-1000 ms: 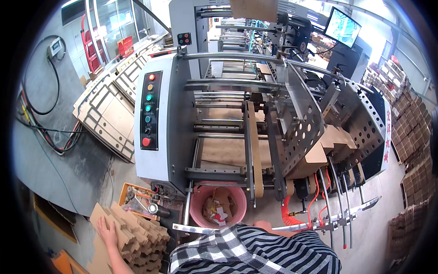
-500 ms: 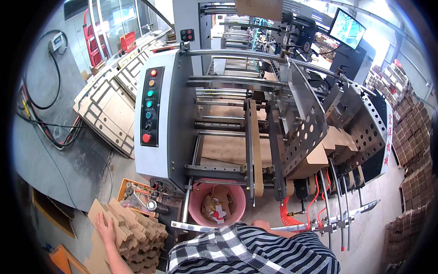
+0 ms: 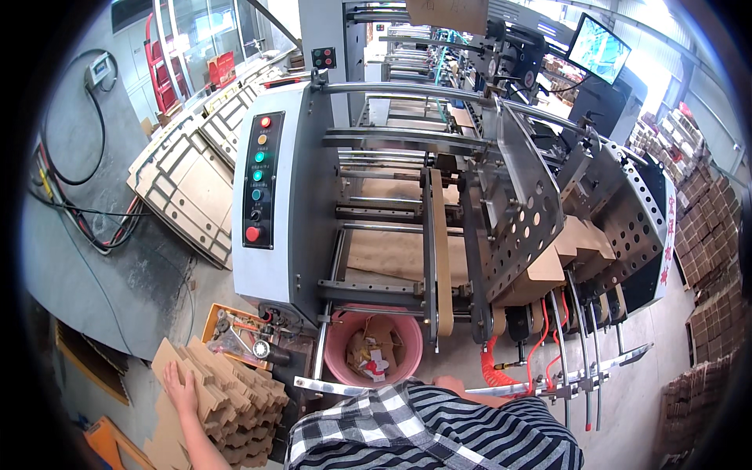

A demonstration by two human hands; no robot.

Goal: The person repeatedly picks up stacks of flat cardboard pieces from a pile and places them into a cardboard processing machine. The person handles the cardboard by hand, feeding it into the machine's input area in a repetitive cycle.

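My left hand lies with its fingers stretched out on a stack of flat, notched cardboard blanks at the lower left. Close to the metal bar along the machine's front edge is my right hand, partly covered by my striped sleeve; its fingers cannot be made out. Ahead stands a grey box-folding machine, with cardboard pieces between its perforated metal plates on the right.
A pink bin with paper scraps stands below the machine. Left of it is an orange tray of tools. Red coiled air hoses and metal rods jut out at the front right. Stacked cardboard lines the right side.
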